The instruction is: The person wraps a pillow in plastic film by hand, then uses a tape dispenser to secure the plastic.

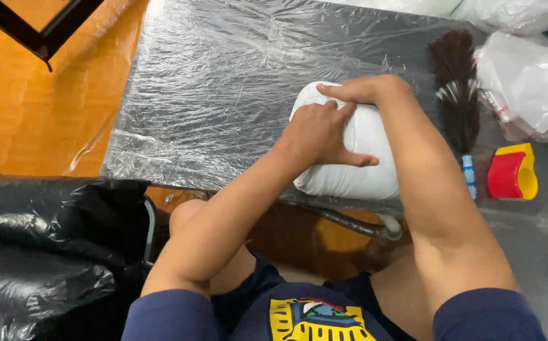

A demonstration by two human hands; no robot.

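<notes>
A plump white pillow-like bundle (356,170) lies near the front edge of a table covered in clear plastic film (223,82). My left hand (321,132) lies flat on the bundle's left half, fingers spread and thumb pointing right. My right hand (362,89) curls over the bundle's far top edge, its fingers pressed onto the white material. Both forearms cross over the bundle and hide part of it.
A dark feather duster (458,88) with a blue-white handle lies right of the bundle. A red and yellow tape dispenser (512,172) sits beside it. Clear plastic bags (526,82) pile at the far right. Black plastic sheeting (47,246) bunches at the left, over an orange floor (34,107).
</notes>
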